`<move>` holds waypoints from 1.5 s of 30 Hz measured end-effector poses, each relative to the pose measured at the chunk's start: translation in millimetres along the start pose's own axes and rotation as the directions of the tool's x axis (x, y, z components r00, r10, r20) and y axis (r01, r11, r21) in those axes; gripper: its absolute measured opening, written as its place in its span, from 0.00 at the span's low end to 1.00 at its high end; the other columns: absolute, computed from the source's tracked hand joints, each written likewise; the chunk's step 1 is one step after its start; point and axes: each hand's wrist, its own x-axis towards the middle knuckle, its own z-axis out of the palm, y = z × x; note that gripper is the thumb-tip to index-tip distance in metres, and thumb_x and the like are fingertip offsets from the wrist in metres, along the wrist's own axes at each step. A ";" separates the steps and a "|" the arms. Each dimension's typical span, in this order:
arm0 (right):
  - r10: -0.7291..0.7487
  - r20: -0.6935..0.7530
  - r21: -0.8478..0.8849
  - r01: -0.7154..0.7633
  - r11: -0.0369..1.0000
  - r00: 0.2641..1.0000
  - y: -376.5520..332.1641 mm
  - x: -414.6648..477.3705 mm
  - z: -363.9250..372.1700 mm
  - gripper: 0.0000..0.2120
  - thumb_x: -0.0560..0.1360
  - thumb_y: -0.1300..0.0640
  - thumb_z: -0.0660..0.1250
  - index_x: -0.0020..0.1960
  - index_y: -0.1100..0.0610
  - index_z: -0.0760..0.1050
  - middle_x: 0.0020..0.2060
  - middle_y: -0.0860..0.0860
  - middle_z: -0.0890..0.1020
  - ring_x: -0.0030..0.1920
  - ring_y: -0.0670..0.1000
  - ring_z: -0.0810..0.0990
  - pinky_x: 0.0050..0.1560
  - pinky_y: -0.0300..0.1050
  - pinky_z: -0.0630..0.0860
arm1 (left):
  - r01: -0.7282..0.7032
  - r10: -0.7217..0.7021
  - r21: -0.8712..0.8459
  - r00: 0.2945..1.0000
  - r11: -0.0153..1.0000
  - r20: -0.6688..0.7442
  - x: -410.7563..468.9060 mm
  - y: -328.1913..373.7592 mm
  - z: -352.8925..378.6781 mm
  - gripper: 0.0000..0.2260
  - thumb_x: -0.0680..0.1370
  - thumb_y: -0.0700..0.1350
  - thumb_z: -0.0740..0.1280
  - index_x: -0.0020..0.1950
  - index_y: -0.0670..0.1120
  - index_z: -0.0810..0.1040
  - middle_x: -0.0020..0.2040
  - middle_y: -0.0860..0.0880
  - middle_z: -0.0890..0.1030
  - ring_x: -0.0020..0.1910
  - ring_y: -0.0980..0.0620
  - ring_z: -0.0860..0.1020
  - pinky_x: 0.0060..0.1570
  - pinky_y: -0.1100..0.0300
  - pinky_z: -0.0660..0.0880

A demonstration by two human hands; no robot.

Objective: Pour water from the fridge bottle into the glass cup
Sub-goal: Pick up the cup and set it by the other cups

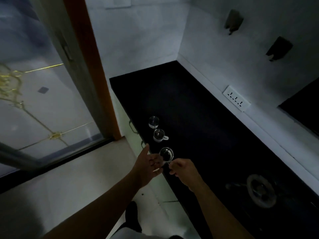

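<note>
A clear glass cup [166, 155] stands near the front edge of the black counter [198, 118]. My right hand [183, 169] pinches its handle from the near side, fingers curled. On the cup's left, my left hand [146, 163] reaches in with its thumb raised, and its fingertips touch the cup's side. No bottle is in view.
Two more glass vessels stand farther along the counter edge: a mug with a white base [159, 135] and a round glass [154, 121]. A stove burner [260, 190] lies at the near right. A wall socket [236, 100] is behind. A glass door [43, 100] is on the left.
</note>
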 end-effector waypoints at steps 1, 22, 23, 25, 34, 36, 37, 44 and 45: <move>0.021 -0.011 0.003 -0.020 1.000 1.000 -0.9 10.1 4.6 0.09 0.77 0.60 0.68 0.39 0.55 0.82 0.33 0.51 0.84 0.34 0.45 0.83 0.38 0.41 0.75 | 0.018 -0.018 -0.002 1.000 1.000 0.001 8.7 6.9 -2.9 0.32 0.80 0.68 0.56 0.64 0.40 0.75 0.62 0.39 0.80 0.63 0.42 0.78 0.64 0.46 0.74; 0.185 -0.074 0.016 -0.184 0.983 0.980 15.9 91.6 18.9 0.07 0.79 0.58 0.67 0.43 0.52 0.81 0.35 0.49 0.84 0.33 0.42 0.81 0.37 0.37 0.74 | 0.020 -0.017 0.213 1.000 0.977 -0.018 89.7 23.1 4.0 0.31 0.82 0.67 0.53 0.72 0.45 0.73 0.69 0.41 0.76 0.69 0.42 0.74 0.72 0.44 0.68; 0.184 -0.076 0.025 -0.182 0.983 0.980 15.5 93.5 19.6 0.07 0.79 0.58 0.67 0.43 0.52 0.82 0.35 0.50 0.84 0.33 0.42 0.81 0.38 0.37 0.75 | 0.012 -0.006 0.232 1.000 0.973 -0.029 89.8 22.8 7.1 0.32 0.81 0.67 0.54 0.74 0.46 0.72 0.72 0.41 0.75 0.71 0.40 0.72 0.71 0.44 0.69; 0.190 -0.088 0.031 -0.188 0.982 0.978 15.3 97.4 19.7 0.07 0.79 0.58 0.67 0.45 0.55 0.83 0.36 0.51 0.85 0.30 0.40 0.80 0.35 0.37 0.74 | -0.002 0.024 0.271 0.997 0.963 -0.077 90.9 21.8 12.3 0.31 0.81 0.67 0.55 0.76 0.48 0.70 0.74 0.43 0.74 0.72 0.41 0.71 0.66 0.47 0.73; 0.208 -0.086 -0.007 -0.210 0.978 0.974 21.4 105.7 19.7 0.09 0.79 0.54 0.67 0.47 0.58 0.83 0.40 0.55 0.86 0.20 0.37 0.72 0.26 0.35 0.67 | -0.043 0.091 0.369 0.989 0.928 -0.112 98.7 16.8 15.4 0.26 0.83 0.64 0.55 0.75 0.50 0.71 0.67 0.47 0.77 0.66 0.46 0.76 0.67 0.49 0.73; 0.213 -0.086 -0.009 -0.214 0.977 0.973 21.9 106.1 19.4 0.09 0.79 0.54 0.67 0.47 0.58 0.82 0.40 0.55 0.86 0.19 0.37 0.71 0.26 0.35 0.67 | -0.050 0.105 0.402 0.988 0.914 -0.114 96.7 17.7 16.8 0.26 0.82 0.64 0.55 0.73 0.50 0.73 0.65 0.48 0.78 0.64 0.47 0.77 0.65 0.50 0.74; 0.212 -0.082 -0.015 -0.214 0.977 0.974 22.0 106.4 19.1 0.10 0.79 0.54 0.66 0.47 0.59 0.82 0.41 0.56 0.86 0.19 0.37 0.71 0.26 0.35 0.67 | -0.050 0.108 0.425 0.988 0.904 -0.113 95.8 17.8 17.0 0.24 0.82 0.64 0.55 0.71 0.51 0.74 0.63 0.48 0.79 0.63 0.48 0.77 0.65 0.50 0.74; 0.199 -0.056 -0.061 -0.202 0.977 0.978 12.5 107.9 18.8 0.07 0.79 0.53 0.66 0.47 0.55 0.79 0.43 0.55 0.85 0.42 0.54 0.84 0.43 0.48 0.79 | -0.084 0.159 0.581 0.984 0.809 -0.079 85.8 23.8 20.6 0.11 0.84 0.60 0.55 0.54 0.59 0.73 0.50 0.56 0.77 0.54 0.52 0.76 0.61 0.48 0.74; 0.197 -0.060 -0.071 -0.201 0.977 0.979 10.7 107.0 19.0 0.05 0.78 0.51 0.67 0.47 0.53 0.78 0.43 0.53 0.84 0.44 0.54 0.85 0.46 0.50 0.80 | -0.098 0.172 0.614 0.983 0.783 -0.064 83.4 24.9 21.5 0.11 0.84 0.59 0.55 0.52 0.58 0.74 0.48 0.56 0.76 0.51 0.52 0.76 0.59 0.48 0.74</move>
